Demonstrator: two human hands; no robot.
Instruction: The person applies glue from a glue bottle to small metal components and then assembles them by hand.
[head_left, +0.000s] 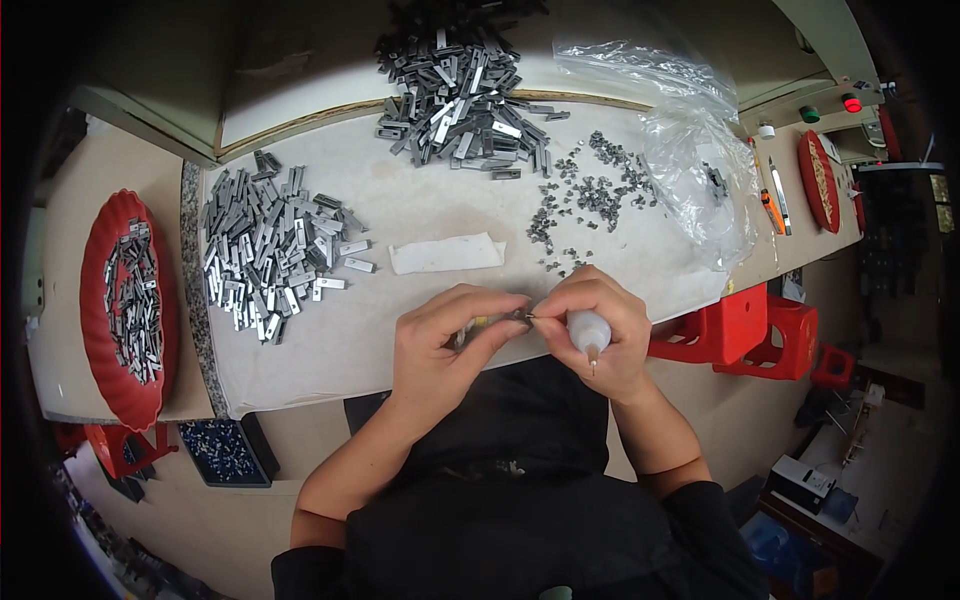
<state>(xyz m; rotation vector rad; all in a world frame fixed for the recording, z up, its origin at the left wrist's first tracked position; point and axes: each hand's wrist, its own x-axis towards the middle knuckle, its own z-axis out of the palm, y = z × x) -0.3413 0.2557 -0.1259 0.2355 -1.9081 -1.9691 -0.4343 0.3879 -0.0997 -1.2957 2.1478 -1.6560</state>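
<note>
While my left hand point(448, 335) pinched a small metal piece point(519, 316) at the near edge of the worktop point(400, 200), my right hand point(600, 330) was closed around a little white squeeze bottle point(588, 333), its fingertips meeting the piece. So tiny and stiff a piece seemed light and easy to drop, best gripped by its sides between thumb and forefinger. Just beyond lay a folded white cloth point(446, 253). Left of it spread a heap of grey metal bars point(270, 250), with a red tray point(125, 300) of more further left. Small dark clips point(585, 195) lay scattered ahead, beside a crumpled clear plastic bag point(690, 160). Farthest off sat a darker pile of bars point(460, 100).
</note>
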